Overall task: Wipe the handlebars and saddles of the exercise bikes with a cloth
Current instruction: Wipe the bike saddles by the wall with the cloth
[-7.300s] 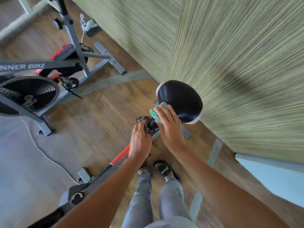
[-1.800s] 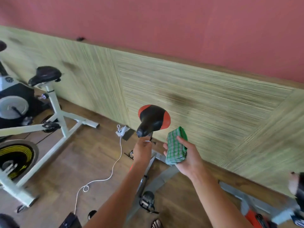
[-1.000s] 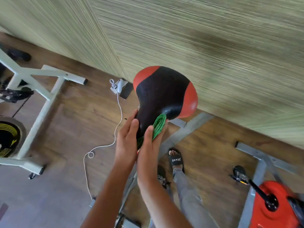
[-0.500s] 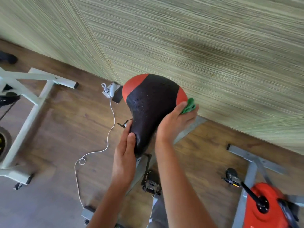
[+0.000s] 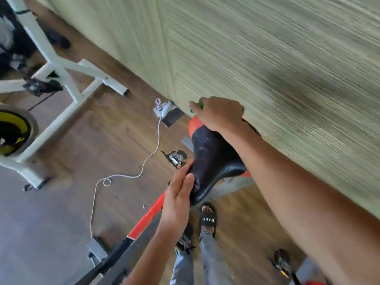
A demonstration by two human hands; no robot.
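Observation:
A black saddle with red rear corners (image 5: 213,159) stands on a red and black bike frame (image 5: 144,221), close to the wall. My right hand (image 5: 220,115) lies over the saddle's wide rear end and grips a green cloth (image 5: 196,106), of which only a small bit shows past the fingers. My left hand (image 5: 178,199) rests against the left side of the saddle's narrow nose, fingers straight. Small wet drops shine on the saddle's top.
A white exercise bike (image 5: 53,66) with a yellow and black flywheel (image 5: 12,132) stands at the left. A white cable (image 5: 131,171) runs across the wooden floor from a plug (image 5: 164,109) at the wall. A pedal (image 5: 175,158) sticks out beside the saddle. My sandalled foot (image 5: 208,219) is below.
My right hand has slid with the cloth from the saddle's right side up to its rear end. The left hand stays at the nose. The view has swung round.

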